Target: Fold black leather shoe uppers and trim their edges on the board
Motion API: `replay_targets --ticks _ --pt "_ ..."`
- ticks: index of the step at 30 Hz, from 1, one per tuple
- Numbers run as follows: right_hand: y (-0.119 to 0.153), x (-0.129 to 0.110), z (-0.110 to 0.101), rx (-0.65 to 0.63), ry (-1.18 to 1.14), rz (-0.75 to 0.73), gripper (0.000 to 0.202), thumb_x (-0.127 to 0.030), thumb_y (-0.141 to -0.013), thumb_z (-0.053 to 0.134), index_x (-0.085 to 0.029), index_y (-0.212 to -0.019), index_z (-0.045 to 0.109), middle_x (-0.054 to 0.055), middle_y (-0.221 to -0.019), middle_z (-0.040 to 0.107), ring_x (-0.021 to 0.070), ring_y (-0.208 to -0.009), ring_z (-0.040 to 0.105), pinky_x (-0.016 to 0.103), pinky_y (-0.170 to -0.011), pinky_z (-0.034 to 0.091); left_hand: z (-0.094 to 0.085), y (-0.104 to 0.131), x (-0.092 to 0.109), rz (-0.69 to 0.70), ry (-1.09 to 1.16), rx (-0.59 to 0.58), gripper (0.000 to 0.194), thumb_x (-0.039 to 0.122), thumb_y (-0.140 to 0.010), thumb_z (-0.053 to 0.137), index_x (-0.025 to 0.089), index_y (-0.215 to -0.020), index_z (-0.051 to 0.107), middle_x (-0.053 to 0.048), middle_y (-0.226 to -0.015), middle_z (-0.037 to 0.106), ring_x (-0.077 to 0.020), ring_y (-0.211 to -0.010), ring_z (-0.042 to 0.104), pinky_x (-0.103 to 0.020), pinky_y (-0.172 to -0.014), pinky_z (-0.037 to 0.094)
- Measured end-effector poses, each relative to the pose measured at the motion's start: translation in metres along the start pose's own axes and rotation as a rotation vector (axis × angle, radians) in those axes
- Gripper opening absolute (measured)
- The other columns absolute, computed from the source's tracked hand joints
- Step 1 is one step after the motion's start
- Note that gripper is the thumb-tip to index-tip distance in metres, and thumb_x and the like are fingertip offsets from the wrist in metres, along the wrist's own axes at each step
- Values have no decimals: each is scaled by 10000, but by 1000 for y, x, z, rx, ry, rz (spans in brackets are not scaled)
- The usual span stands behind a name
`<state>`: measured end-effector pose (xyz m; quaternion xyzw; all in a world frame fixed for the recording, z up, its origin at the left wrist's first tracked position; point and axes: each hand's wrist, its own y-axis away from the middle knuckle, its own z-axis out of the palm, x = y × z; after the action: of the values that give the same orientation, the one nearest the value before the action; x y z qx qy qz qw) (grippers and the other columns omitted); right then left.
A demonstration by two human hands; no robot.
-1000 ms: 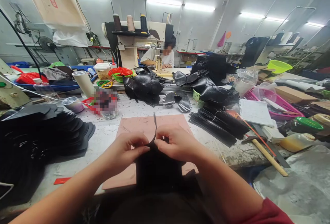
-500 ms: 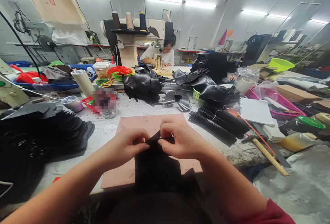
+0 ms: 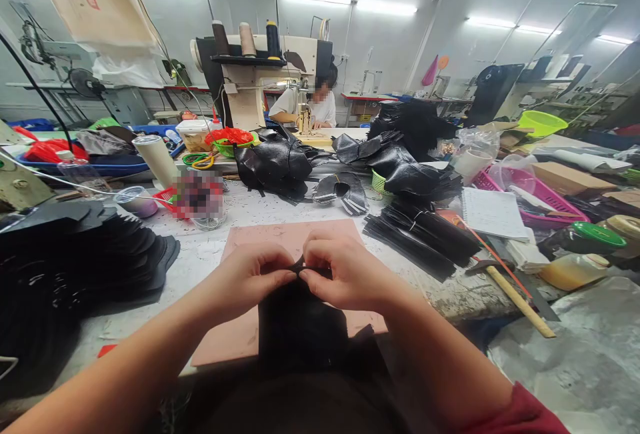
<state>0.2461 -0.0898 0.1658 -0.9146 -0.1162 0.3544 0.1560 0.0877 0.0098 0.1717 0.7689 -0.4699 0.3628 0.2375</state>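
A black piece of material (image 3: pixel 303 327) hangs from my fingers over a pink board (image 3: pixel 240 334) at the table's near edge. My left hand (image 3: pixel 263 274) pinches its top edge between thumb and curled fingers. Close beside it, my right hand (image 3: pixel 333 271) pinches the same edge, the two thumb tips almost touching. Between the hands a small fold of the material sticks up. The lower part of the piece falls into dark shadow near my lap.
Stacked black pieces (image 3: pixel 100 254) lie at the left, bundled black strips (image 3: pixel 420 234) at the right. A hammer (image 3: pixel 520 301) rests by the right edge near a notebook (image 3: pixel 493 214). Across the table, a person (image 3: pixel 325 104) sits at a sewing machine (image 3: pixel 250 87).
My hands have come closer together, thumb tips now nearly meeting. The top edge of the black material between them is bunched into a smaller fold. The view has shifted slightly.
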Motion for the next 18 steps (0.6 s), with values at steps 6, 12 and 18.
replay_targets --ticks 6,12,18 --pt "3 -5 -3 31 -31 -66 180 -105 -689 506 -182 -566 400 3 -730 490 104 -649 443 221 -578 350 5 1 -3 15 79 100 180 298 -719 535 144 -709 628 -7 -649 589 -138 -637 510 -249 -586 435" --pt "4 -3 0 55 -11 -47 162 -126 -720 513 -177 -588 434 -7 -718 477 92 -612 445 216 -543 337 2 2 -3 43 61 82 177 284 -725 536 155 -765 649 -13 -702 640 -146 -672 546 -255 -629 451" --pt "5 -3 0 45 7 -38 127 -127 -731 528 -167 -619 485 7 -768 515 102 -651 480 218 -565 363 1 1 -5 57 41 56 199 286 -744 538 165 -847 657 -26 -772 665 -163 -724 577 -272 -669 472"
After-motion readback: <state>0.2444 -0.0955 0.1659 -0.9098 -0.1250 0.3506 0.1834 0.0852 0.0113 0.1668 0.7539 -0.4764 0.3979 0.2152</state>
